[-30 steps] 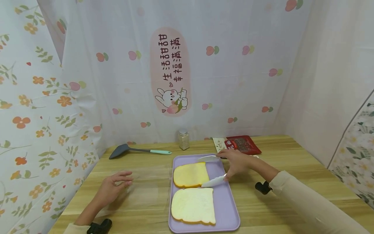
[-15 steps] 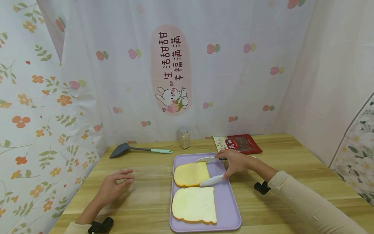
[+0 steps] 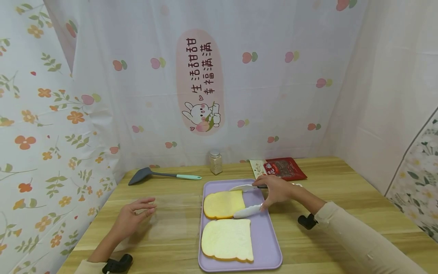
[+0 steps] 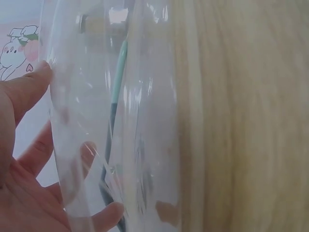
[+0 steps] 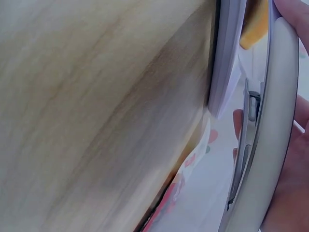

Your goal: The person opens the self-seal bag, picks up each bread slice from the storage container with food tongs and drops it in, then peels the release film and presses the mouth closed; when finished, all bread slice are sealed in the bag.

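My left hand holds a clear plastic bag at its left edge, thumb on the camera side and several fingers showing through the film. The bag stands just left of a purple tray, where two bread slices lie flat. My right hand grips a pair of tongs with pale heads, thumb and fingers on opposite arms. The tongs are spread: one head is along the far side of the rear bread slice, the other along its near side. The front bread slice lies below, untouched.
A dark spatula with a mint handle lies at the back left. Behind the tray stands a small glass jar. A red spice packet lies at the back right, close to the right hand, with the patterned curtain behind.
The tongs have shifted slightly left over the rear bread slice, staying spread. The left hand keeps nearly the same place, and the view has tilted a little.
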The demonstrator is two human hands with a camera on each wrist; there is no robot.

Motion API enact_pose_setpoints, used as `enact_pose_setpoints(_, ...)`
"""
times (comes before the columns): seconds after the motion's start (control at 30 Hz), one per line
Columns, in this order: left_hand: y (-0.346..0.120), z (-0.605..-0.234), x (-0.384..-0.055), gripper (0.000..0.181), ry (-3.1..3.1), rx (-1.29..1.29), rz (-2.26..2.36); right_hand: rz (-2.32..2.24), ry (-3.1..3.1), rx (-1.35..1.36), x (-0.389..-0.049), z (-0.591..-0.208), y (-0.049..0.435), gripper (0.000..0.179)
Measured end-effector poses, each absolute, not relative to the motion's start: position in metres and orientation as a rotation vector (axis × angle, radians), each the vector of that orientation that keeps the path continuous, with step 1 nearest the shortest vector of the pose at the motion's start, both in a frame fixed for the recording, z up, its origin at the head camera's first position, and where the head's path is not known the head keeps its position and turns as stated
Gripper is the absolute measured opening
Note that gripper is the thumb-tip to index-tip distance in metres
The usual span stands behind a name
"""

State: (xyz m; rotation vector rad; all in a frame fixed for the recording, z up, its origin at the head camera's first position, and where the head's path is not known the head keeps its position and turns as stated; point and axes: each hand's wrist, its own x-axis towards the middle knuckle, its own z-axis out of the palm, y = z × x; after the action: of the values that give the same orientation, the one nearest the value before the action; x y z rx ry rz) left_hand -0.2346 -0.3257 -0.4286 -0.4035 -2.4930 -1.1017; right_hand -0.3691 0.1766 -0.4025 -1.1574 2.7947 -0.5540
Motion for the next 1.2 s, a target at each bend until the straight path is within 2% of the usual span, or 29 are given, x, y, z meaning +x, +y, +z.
enact_pose_setpoints(0.53, -0.328, -0.43, -0.234, 0.015, -2.478, -0.403, -1.168, -0.642, 2.827, -1.171, -0.361, -0.4, 0.18, 0.086)
enact_pose_setpoints(0.83, -0.33, -0.432, -0.234, 0.016, -2.47, -0.4, -1.186, -0.663, 2.82, -1.298, -0.356, -0.393, 0.178, 0.085)
enact_pose_setpoints(1.2, -0.327, -0.431, -0.233, 0.015, -2.454, -0.406, -1.13, -0.695, 2.794, -1.268, -0.347, -0.387, 0.163, 0.084)
